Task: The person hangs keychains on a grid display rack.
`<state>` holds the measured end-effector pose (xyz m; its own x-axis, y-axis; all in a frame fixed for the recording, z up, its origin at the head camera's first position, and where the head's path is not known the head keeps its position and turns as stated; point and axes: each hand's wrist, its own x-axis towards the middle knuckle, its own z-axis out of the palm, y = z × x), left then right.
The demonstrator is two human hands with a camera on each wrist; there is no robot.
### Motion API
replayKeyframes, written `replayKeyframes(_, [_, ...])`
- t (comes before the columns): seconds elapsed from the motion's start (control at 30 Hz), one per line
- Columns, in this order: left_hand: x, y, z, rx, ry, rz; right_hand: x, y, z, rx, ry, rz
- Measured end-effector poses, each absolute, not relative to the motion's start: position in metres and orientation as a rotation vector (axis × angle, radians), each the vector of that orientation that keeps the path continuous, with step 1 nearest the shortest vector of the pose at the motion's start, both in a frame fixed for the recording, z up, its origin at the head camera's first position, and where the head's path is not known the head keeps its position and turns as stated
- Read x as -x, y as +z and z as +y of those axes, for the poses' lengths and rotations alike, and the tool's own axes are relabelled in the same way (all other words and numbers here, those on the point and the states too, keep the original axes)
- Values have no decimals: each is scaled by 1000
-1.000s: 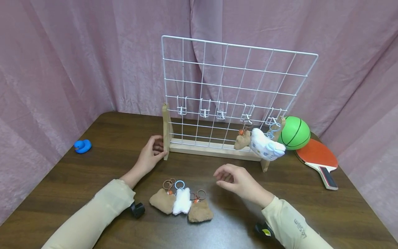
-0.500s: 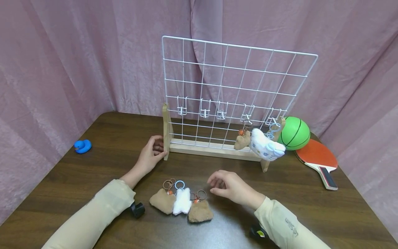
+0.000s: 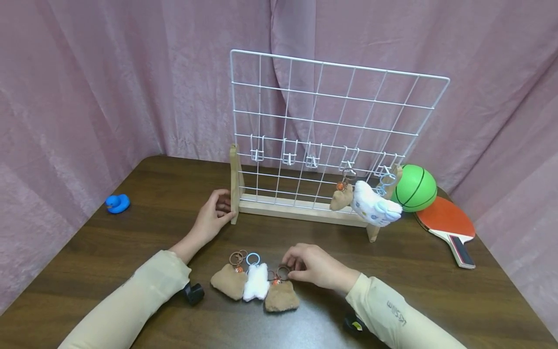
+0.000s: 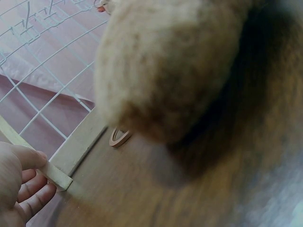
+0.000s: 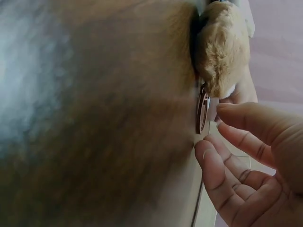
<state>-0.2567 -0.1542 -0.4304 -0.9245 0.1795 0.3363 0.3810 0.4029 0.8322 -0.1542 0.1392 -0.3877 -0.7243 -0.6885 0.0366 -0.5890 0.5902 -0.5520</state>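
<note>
On the left, my left hand [image 3: 211, 218] grips the wooden foot of a white wire grid rack [image 3: 301, 212], thumb in front and fingers behind. My right hand [image 3: 318, 267] is beside the ring [image 3: 283, 273] of a brown plush keychain [image 3: 281, 297]. In the right wrist view that ring [image 5: 202, 113] lies near the spread thumb and fingertips, not pinched. A white plush keychain [image 3: 256, 282] and another brown plush keychain [image 3: 228, 282] lie to its left. From the rack's right hooks hang a small brown plush keychain [image 3: 342, 197] and a white-and-blue plush keychain [image 3: 376, 206].
Several white hooks [image 3: 288, 158] line the grid. At the right are a green ball [image 3: 416, 188] and a red table tennis bat [image 3: 446, 218]. A blue toy duck [image 3: 117, 203] sits on the left of the wooden table [image 3: 165, 179], with pink curtains [image 3: 131, 87] behind.
My right hand has moved left and toward the front, down to the right-hand brown plush keychain's ring. The left hand stays on the rack's foot. The head view has shifted slightly.
</note>
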Motion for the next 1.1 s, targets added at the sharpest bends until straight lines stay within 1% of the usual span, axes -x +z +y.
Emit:
replayKeyframes(0.6, [256, -430, -153, 491, -1546, -2474, 155, -393, 132, 1075, -653, 2695])
replayKeyframes(0.93, [257, -432, -154, 501, -1529, -2460, 156, -394, 132, 1062, -689, 2690])
replayKeyframes(1.1, [257, -433, -154, 510, -1541, -2439, 155, -392, 132, 1006, -767, 2647])
